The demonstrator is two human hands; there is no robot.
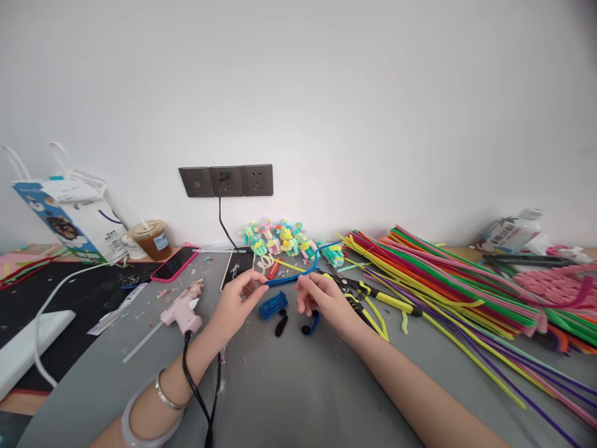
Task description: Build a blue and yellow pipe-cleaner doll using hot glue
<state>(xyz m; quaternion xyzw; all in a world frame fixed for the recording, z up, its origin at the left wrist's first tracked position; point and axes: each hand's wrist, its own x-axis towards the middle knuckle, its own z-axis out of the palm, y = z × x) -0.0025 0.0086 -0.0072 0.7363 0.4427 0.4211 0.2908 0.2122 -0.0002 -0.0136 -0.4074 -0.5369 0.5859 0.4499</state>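
A blue pipe cleaner (285, 279) stretches between my two hands, its free end curving up to the right. My left hand (242, 297) is closed, thumb and fingertips pinching its left part. With thumb and forefinger, my right hand (319, 297) pinches it farther right, the other fingers curled. Just below lies a bundle of folded blue pipe cleaners (273, 305). Closer to me are a small black fuzzy piece (281, 324) and a blue piece with a black coiled end (311, 325), partly under my right hand.
A pink glue gun (184, 309) with a black cord lies left, near a pink-edged phone (175, 262) and a drink cup (152, 239). Small pastel pipe-cleaner figures (284, 239) stand by the wall. Yellow-handled pliers (385, 297) and many coloured pipe cleaners (448, 280) lie right.
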